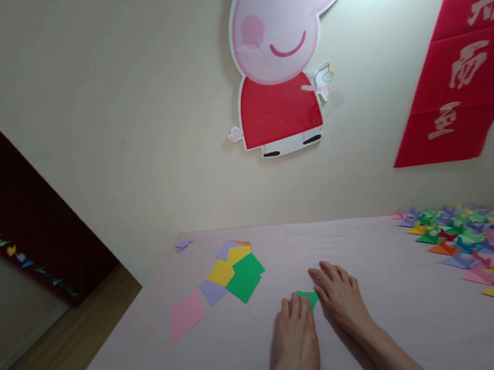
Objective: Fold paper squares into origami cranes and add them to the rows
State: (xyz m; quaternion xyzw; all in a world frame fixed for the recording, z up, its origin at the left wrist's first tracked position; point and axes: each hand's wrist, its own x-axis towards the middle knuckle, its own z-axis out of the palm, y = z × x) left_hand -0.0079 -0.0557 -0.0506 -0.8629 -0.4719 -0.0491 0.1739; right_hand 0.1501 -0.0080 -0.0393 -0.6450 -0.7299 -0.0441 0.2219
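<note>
A small folded piece of green paper (308,298) lies on the pale pink cloth surface between my two hands. My left hand (296,330) rests over its left side, fingers bent down and holding it, so part of the paper is hidden. Touching the paper's right corner is the thumb side of my right hand (341,297); its other fingers are stretched out and a little apart over the cloth. Left of my hands lie loose flat paper sheets: green (244,282), yellow (220,273), purple (213,293) and pink (186,316).
Rows of folded colourful paper pieces (478,251) cover the surface's right side. A small purple folded piece (183,245) sits at the far left corner. Behind rises a wall with a cartoon pig cutout (280,108) and a red banner (451,73). Wooden floor (68,348) shows at left.
</note>
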